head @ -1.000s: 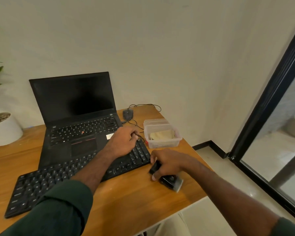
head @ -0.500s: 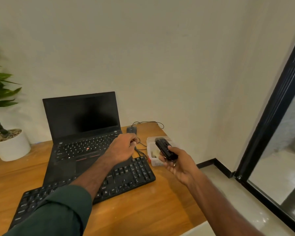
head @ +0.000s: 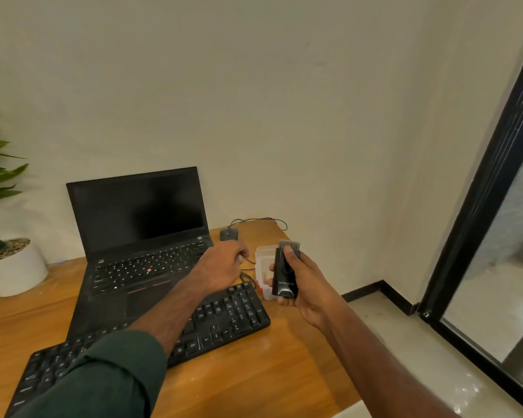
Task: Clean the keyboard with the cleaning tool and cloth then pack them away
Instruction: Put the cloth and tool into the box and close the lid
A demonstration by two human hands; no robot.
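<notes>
My right hand grips a black cleaning tool, held upright above the desk with its grey bristles at the top. Behind it stands a clear plastic box holding a yellowish cloth, mostly hidden by the tool. A black external keyboard lies diagonally across the wooden desk. My left hand hovers over the keyboard's far right corner, fingers curled around its thin black cable.
An open black laptop sits behind the keyboard, with a mouse and looped cable at the desk's back. A white plant pot stands at the left. The desk edge drops to the floor on the right, beside a black-framed glass door.
My right hand has lifted the cleaning tool off the desk and turned it upright, and its bristles show. The camera has tilted upward. My left hand stays near the keyboard corner.
</notes>
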